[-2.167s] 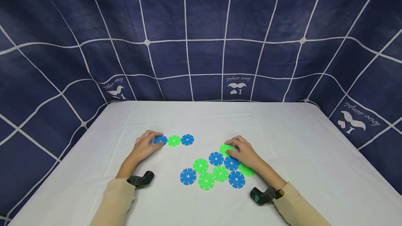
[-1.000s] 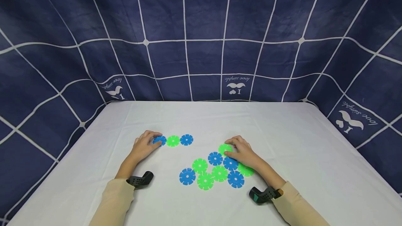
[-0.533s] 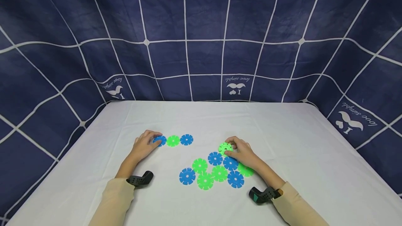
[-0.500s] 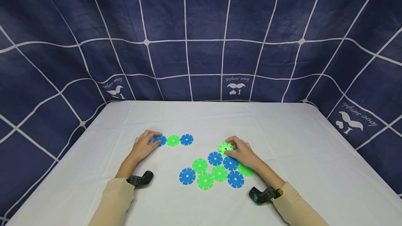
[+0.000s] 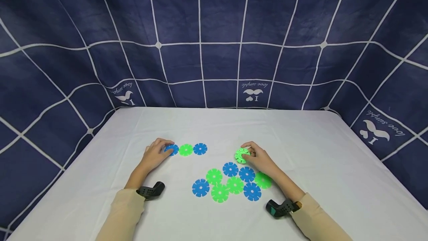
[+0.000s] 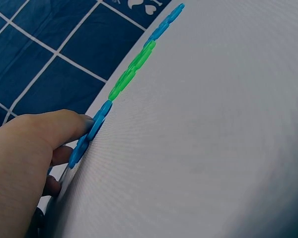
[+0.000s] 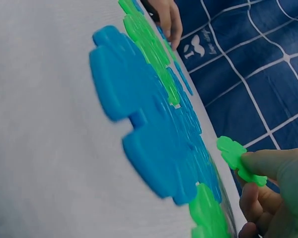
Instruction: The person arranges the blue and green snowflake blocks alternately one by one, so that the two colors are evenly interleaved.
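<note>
My right hand pinches a green notched interlocking disc between thumb and fingers. In the right wrist view this disc is tilted and stands off the table, at the far side of the disc cluster. On the left, my left hand holds a blue interlocking disc, thumb on its top and fingertips at its far edge. That blue disc lies flat at the left end of a short row. Beside it come a green disc and another blue disc, edge to edge.
A loose cluster of blue and green discs, with a green disc in its middle, lies in front of the right hand. Its leftmost piece is a blue disc. The white-covered table ends at a dark blue checked cloth.
My right hand has picked up the green disc from the back of the cluster, tilting it and raising it slightly away from the other discs. The left hand and the row have stayed put.
</note>
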A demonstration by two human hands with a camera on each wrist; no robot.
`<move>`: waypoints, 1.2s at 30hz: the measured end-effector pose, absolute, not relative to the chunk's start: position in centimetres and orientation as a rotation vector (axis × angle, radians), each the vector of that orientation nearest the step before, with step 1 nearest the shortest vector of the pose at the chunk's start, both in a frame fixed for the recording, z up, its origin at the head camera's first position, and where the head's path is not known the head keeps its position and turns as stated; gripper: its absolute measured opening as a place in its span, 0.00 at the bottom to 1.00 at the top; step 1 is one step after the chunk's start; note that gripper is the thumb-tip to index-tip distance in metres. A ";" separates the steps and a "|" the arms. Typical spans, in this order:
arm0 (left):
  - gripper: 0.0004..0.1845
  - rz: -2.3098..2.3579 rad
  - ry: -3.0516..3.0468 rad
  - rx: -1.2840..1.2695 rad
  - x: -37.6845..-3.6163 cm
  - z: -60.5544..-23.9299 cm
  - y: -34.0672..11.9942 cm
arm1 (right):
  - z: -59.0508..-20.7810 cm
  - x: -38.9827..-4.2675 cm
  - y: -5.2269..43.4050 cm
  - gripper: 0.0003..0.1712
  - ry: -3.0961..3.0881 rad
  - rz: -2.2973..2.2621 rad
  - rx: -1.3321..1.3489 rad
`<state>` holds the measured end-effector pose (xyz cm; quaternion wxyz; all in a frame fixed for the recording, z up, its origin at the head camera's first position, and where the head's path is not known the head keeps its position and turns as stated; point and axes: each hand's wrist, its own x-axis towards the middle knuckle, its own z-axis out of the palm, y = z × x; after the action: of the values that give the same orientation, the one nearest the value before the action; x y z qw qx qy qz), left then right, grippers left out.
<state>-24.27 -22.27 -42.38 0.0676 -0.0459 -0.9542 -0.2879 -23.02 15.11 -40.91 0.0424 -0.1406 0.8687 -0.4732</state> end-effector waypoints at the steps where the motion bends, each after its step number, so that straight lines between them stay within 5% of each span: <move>1: 0.19 -0.863 -2.875 -0.141 -24.3 -42.4 -22.3 | -40.8 -23.0 15.0 0.20 2.661 -1.457 -0.429; 17: 0.19 -0.864 -2.878 -0.142 -24.4 -42.1 -22.4 | -37.9 -24.4 9.5 0.18 2.570 -1.610 -0.477; 36: 0.18 -0.870 -2.864 -0.158 -24.3 -42.5 -22.3 | -41.0 -26.2 5.4 0.17 2.736 -1.497 -0.330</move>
<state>-24.34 -22.33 -42.45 0.0718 -0.0524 -0.9530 -0.2896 -26.22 5.38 -40.99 0.0025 -0.1053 0.8724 -0.4774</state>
